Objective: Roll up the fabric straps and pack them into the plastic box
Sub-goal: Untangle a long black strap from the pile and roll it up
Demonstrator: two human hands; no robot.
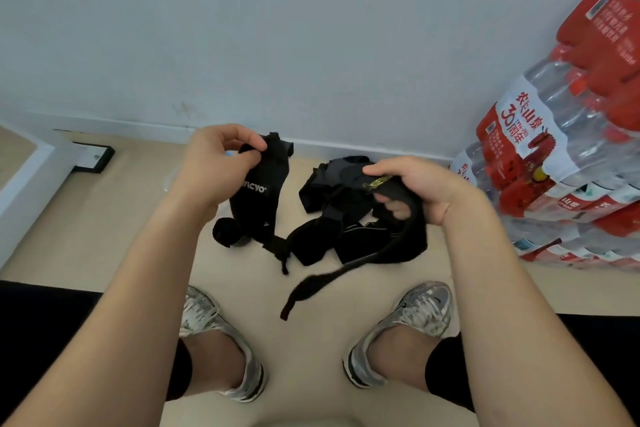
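Soft, even indoor light with faint shadows on the floor (311, 340); wide-angle bending at the edges, and the water bottle packs (571, 149) smear slightly.

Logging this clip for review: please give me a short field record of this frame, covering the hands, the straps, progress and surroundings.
left hand: pinches the top end of a black fabric strap with white lettering
right hand: grips a black fabric strap with a yellow tag, tail hanging down
pile of loose black straps: on the beige floor, between the hands
rolled black strap: lies left of the pile
plastic box: not clearly visible
surroundings: wrapped packs of red-labelled water bottles at right
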